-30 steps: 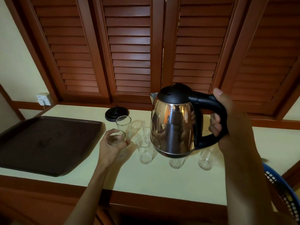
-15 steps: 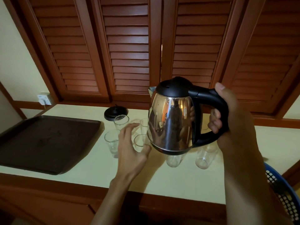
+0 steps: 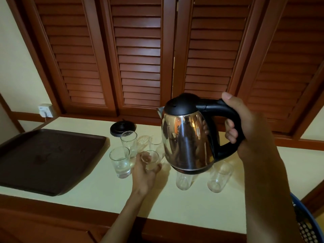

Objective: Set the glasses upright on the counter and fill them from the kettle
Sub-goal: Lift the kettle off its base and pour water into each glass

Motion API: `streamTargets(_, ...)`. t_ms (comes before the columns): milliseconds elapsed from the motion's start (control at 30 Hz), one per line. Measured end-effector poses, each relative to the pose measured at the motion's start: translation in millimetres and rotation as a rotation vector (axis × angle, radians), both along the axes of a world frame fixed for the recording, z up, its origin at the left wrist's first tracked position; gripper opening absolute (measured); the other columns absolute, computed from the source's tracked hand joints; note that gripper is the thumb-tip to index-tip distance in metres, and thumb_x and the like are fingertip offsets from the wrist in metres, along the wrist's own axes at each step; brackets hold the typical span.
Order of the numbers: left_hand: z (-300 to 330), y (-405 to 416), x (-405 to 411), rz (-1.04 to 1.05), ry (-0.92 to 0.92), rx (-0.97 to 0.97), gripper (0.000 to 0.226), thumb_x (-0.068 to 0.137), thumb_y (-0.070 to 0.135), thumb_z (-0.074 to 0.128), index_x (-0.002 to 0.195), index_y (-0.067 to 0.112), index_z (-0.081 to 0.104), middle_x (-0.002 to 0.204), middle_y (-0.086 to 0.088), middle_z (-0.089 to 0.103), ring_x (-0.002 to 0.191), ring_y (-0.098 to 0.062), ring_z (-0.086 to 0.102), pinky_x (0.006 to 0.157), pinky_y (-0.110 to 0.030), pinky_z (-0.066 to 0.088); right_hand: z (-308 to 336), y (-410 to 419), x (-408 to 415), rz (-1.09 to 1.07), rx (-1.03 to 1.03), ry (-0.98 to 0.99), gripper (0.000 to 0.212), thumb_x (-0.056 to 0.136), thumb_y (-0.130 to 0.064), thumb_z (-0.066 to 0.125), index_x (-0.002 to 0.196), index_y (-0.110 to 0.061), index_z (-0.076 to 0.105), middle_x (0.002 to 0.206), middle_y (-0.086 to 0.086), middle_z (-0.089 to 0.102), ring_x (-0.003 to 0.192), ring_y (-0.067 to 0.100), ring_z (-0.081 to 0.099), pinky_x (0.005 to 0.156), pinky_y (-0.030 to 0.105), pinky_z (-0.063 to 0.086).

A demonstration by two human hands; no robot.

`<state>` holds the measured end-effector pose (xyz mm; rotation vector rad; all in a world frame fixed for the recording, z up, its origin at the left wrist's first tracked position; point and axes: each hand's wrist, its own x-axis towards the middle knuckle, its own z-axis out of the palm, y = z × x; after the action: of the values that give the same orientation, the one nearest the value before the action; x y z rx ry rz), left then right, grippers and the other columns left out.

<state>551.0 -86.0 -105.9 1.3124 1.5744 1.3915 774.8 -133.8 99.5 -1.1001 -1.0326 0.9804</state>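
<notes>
Right now my right hand [image 3: 252, 130] has its fingers wrapped round the black handle of the kettle [image 3: 187, 137], thumb up on top, holding it upright in the air above the counter [image 3: 192, 204]. Its spout points away from me, toward the shutters [image 3: 140, 55]. My left hand [image 3: 145, 170] reaches in low from below, fingers curled round a glass [image 3: 151, 158] just left of the kettle's base. That glass stands mouth up. Two more upright glasses sit beside it: the near one [image 3: 120, 162] just left of my left hand, the far one [image 3: 129, 143] behind it. Under and right of the kettle two glasses [image 3: 183, 180] [image 3: 219, 179] lie tipped on the counter, bases toward me. Other clear glasses behind the held one are too faint to sort out. Further out, the kettle's black base [image 3: 122, 128] rests near the shutters, a dark tray [image 3: 49, 160] lies at the left, a wall socket [image 3: 46, 110] is above it, and a blue basket [image 3: 306, 223] edges in at the lower right.
</notes>
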Motion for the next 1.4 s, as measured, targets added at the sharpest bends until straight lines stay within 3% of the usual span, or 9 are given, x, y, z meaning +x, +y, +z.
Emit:
streamTargets(33, 2, 2, -1, -0.007, -0.009, 0.010, 0.049, 0.077, 0.005, 0.086, 0.103, 0.030, 0.053, 0.100, 0.005, 0.064, 0.104, -0.020, 0.064, 0.084, -0.019, 0.047, 4, 1, 1, 0.000, -0.001, -0.035, 0.064, 0.066, -0.066, 0.080, 0.084, -0.006, 0.067, 0.049, 0.001, 0.044, 0.037, 0.015, 0.037, 0.041, 0.024, 0.035)
streamTargets(167, 27, 9, -4, -0.033, -0.019, 0.062, 0.047, 0.078, 0.000, 0.082, 0.112, 0.019, 0.056, 0.099, 0.004, 0.064, 0.097, -0.011, 0.060, 0.077, -0.011, 0.045, 20, 4, -1, -0.008, -0.012, -0.205, 0.059, 0.073, -0.065, 0.079, 0.048, -0.018, 0.056, 0.044, 0.002, 0.044, 0.038, 0.019, 0.036, 0.044, 0.028, 0.035)
streamTargets(267, 51, 16, -5, -0.019, -0.011, 0.067, 0.047, 0.071, -0.002, 0.083, 0.104, 0.020, 0.058, 0.095, 0.000, 0.066, 0.091, -0.017, 0.063, 0.078, -0.024, 0.049, 34, 6, -3, -0.007, -0.016, -0.294, 0.060, 0.075, -0.061, 0.078, 0.040, -0.019, 0.053, 0.040, -0.001, 0.043, 0.034, 0.017, 0.035, 0.041, 0.026, 0.034)
streamTargets(467, 79, 20, -10, -0.057, 0.109, 0.035, 0.041, 0.064, 0.004, 0.085, 0.091, 0.023, 0.060, 0.086, 0.002, 0.069, 0.078, -0.016, 0.065, 0.061, -0.027, 0.048, 55, 13, -13, 0.031, -0.019, -0.474, 0.057, 0.062, -0.063, 0.081, 0.044, -0.016, 0.053, 0.038, -0.001, 0.044, 0.032, 0.014, 0.036, 0.044, 0.025, 0.034)
streamTargets(733, 83, 16, -11, -0.123, 0.163, 0.011, 0.040, 0.048, 0.021, 0.076, 0.085, 0.025, 0.062, 0.079, 0.005, 0.073, 0.074, -0.017, 0.071, 0.067, -0.037, 0.058, 65, 31, -29, 0.042, -0.085, -0.710, 0.060, 0.069, -0.063, 0.082, 0.046, -0.013, 0.056, 0.039, 0.002, 0.046, 0.033, 0.014, 0.036, 0.041, 0.023, 0.033)
streamTargets(933, 77, 19, -14, -0.154, 0.108, -0.010, 0.038, 0.049, 0.015, 0.074, 0.085, 0.020, 0.065, 0.078, 0.003, 0.072, 0.071, -0.026, 0.070, 0.061, -0.036, 0.054, 68, 36, -32, 0.051, -0.096, -0.745, 0.062, 0.065, -0.067, 0.082, 0.041, -0.014, 0.059, 0.042, 0.003, 0.048, 0.036, 0.015, 0.037, 0.043, 0.025, 0.032)
streamTargets(1033, 74, 19, -16, -0.152, 0.077, -0.016, 0.035, 0.050, 0.013, 0.073, 0.083, 0.020, 0.061, 0.074, 0.004, 0.068, 0.063, -0.020, 0.064, 0.057, -0.037, 0.051, 71, 37, -33, 0.051, -0.107, -0.742, 0.062, 0.066, -0.066, 0.082, 0.041, -0.014, 0.058, 0.041, 0.001, 0.047, 0.036, 0.014, 0.036, 0.043, 0.024, 0.032)
streamTargets(1267, 66, 20, -15, -0.150, 0.065, -0.014, 0.034, 0.054, 0.007, 0.076, 0.082, 0.019, 0.061, 0.076, -0.003, 0.070, 0.062, -0.016, 0.063, 0.065, -0.047, 0.057, 72, 35, -32, 0.049, -0.113, -0.732, 0.061, 0.068, -0.063, 0.083, 0.036, -0.016, 0.059, 0.040, -0.001, 0.046, 0.034, 0.012, 0.036, 0.041, 0.023, 0.031)
streamTargets(1400, 63, 20, -13, -0.156, 0.064, -0.025, 0.033, 0.059, 0.003, 0.076, 0.082, 0.021, 0.062, 0.074, 0.004, 0.069, 0.060, -0.009, 0.063, 0.061, -0.033, 0.053, 72, 33, -30, 0.059, -0.099, -0.724, 0.057, 0.073, -0.058, 0.082, 0.034, -0.021, 0.062, 0.036, -0.005, 0.045, 0.031, 0.009, 0.034, 0.039, 0.021, 0.030)
